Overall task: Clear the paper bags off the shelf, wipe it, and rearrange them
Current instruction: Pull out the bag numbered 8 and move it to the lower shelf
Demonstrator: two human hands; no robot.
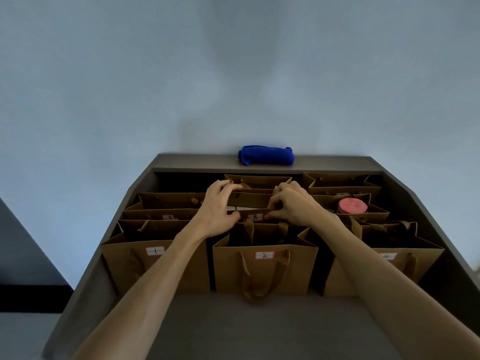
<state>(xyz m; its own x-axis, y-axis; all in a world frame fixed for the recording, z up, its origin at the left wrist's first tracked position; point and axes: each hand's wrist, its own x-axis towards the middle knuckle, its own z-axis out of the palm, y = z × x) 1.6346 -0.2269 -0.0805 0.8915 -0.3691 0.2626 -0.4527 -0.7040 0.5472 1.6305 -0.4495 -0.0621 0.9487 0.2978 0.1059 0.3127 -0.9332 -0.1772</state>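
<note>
shelf (233, 320): dark, brown paper bags in rows | bag 2 (265, 268) front centre, bag 8 (255, 217) just behind | left hand (218, 206), right hand (293, 203): fingers curled, pinching bag 8's rim | blue cloth (266, 155) on top ledge

Brown paper bags (265, 266) stand in rows on the dark shelf (259, 326).

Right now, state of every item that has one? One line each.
Brown paper bag labelled 8: upright, open, top edge gripped by both hands.
Brown paper bag labelled 1: upright, open.
Brown paper bag labelled 2: upright, open, handles hanging.
Blue cloth: bunched on top ledge, untouched.
Left hand: holding bag 8.
Right hand: pinching bag 8.
</note>
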